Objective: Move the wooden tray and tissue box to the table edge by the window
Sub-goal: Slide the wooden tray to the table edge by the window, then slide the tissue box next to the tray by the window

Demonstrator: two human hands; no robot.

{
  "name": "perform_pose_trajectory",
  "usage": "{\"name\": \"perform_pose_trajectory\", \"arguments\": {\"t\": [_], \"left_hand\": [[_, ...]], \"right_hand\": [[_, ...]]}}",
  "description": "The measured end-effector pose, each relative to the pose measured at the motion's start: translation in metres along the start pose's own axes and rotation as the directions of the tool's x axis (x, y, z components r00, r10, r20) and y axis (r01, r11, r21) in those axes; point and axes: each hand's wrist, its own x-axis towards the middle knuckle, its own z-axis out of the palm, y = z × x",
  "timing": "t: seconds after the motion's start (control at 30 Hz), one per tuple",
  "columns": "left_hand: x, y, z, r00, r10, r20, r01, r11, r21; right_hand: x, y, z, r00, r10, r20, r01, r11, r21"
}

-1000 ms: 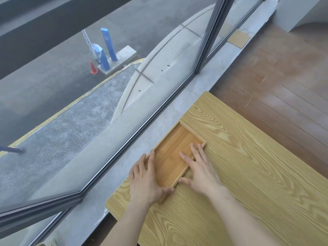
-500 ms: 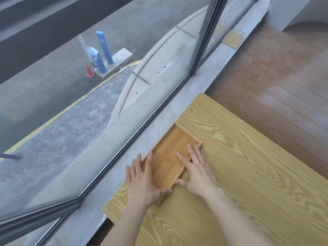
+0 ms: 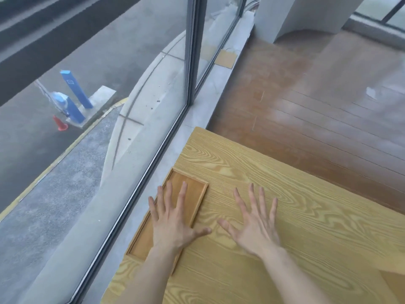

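Note:
The wooden tray [image 3: 192, 189], shallow and empty, lies flat along the table's [image 3: 295, 216] left edge next to the window. My left hand [image 3: 173, 222] rests over the tray's middle with fingers spread, thumb pointing right past the tray's rim. My right hand [image 3: 254, 222] is over the bare tabletop to the right of the tray, fingers spread, holding nothing. No tissue box is in view.
A grey concrete sill [image 3: 173, 150] runs between the table edge and the window glass [image 3: 87, 106]. Brown wooden floor [image 3: 317, 106] lies beyond the table's far edge. A white pillar [image 3: 291, 16] stands at the back.
My right hand has left the tray and moved right onto the bare table. The left hand has shifted from the tray's near end onto its middle. The view has turned right.

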Motion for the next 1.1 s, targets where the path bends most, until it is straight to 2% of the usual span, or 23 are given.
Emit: {"name": "perform_pose_trajectory", "arguments": {"t": [0.27,0.5,0.67,0.77,0.9,1.0,1.1], "left_hand": [[-0.005,0.099,0.022,0.975,0.213,0.062,-0.217,0.973,0.080],[-0.049,0.219,0.076,0.948,0.308,0.081,-0.316,0.943,0.106],[-0.096,0.327,0.129,0.915,0.391,0.104,-0.394,0.919,0.013],[-0.126,0.385,0.158,0.902,0.405,0.154,-0.396,0.914,-0.083],[-0.159,0.441,0.192,0.875,0.401,0.273,-0.338,0.908,-0.249],[-0.176,0.465,0.213,0.862,0.374,0.342,-0.277,0.913,-0.300],[-0.188,0.483,0.230,0.853,0.341,0.396,-0.201,0.914,-0.353]], "right_hand": [[-0.051,0.096,0.007,0.980,0.195,-0.028,-0.191,0.977,0.097],[-0.112,0.221,0.013,0.947,0.298,-0.121,-0.274,0.944,0.185],[-0.166,0.332,0.012,0.883,0.402,-0.242,-0.317,0.891,0.324],[-0.195,0.399,0.013,0.832,0.489,-0.261,-0.369,0.840,0.396],[-0.220,0.472,0.018,0.773,0.597,-0.212,-0.365,0.694,0.621],[-0.229,0.509,0.026,0.767,0.641,-0.036,-0.347,0.461,0.817],[-0.231,0.530,0.035,0.778,0.610,0.149,-0.338,0.208,0.918]]}}
